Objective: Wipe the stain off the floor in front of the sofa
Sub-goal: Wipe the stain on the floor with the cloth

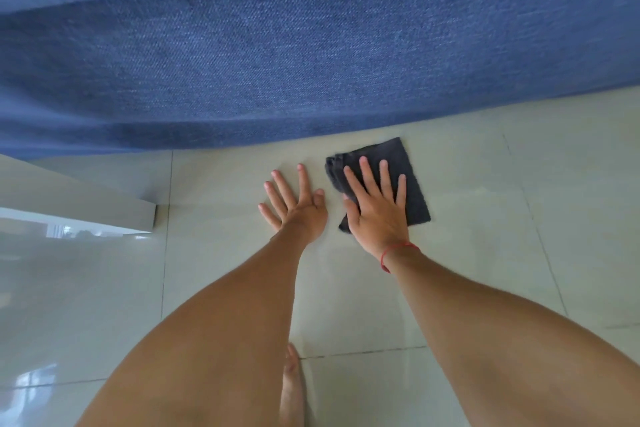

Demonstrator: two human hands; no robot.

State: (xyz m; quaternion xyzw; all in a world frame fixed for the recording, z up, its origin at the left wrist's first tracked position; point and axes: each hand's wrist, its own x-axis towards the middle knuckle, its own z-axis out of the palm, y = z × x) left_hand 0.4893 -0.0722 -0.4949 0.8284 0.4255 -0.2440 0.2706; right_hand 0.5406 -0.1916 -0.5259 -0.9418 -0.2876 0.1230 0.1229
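Dark grey cloth (391, 180) flat on pale tiled floor (485, 253), just before blue sofa (311, 62). Right hand (375, 215) pressed on cloth, fingers spread. Left hand (298, 206) beside, splayed on bare tile. Red string (394, 251) circles right wrist.

R hand (375, 215) flat on dark cloth (405, 166), L hand (298, 206) on floor (485, 201) by sofa (311, 62).

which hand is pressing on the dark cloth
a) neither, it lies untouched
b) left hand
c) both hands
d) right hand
d: the right hand, the one with the red string on its wrist, lies flat with fingers spread on the dark cloth, while the left hand rests palm down on the bare floor tile beside it.
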